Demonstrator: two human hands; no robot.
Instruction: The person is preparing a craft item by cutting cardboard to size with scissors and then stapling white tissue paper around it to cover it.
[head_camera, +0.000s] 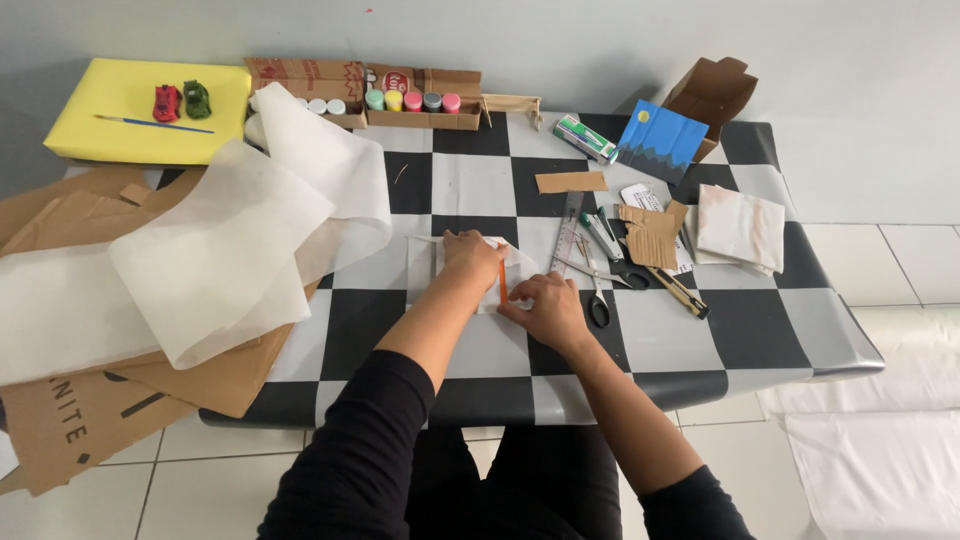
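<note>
Small white sheet (470, 268) flat on checkered counter (700, 340), pinned by left hand (470, 255), fingers together; orange pencil (502, 282) clamped in right hand (545, 310) mid-sheet, marking apparently underway, uncut; ruler (567, 232), scissors (597, 295) just right.

- Wall (600, 40): plain, pale grey-white, running behind the table; unadorned.
- Floor (900, 260): large white tiles with thin dark grout lines, visible at right and below the table's near edge.
- Table (700, 340): rectangular, covered in a glossy black, grey and white chequered cloth that hangs over the right and near edges.
- Light: soft, even and diffuse; faint sheen on the cloth, weak shadows; its source is out of view.
</note>
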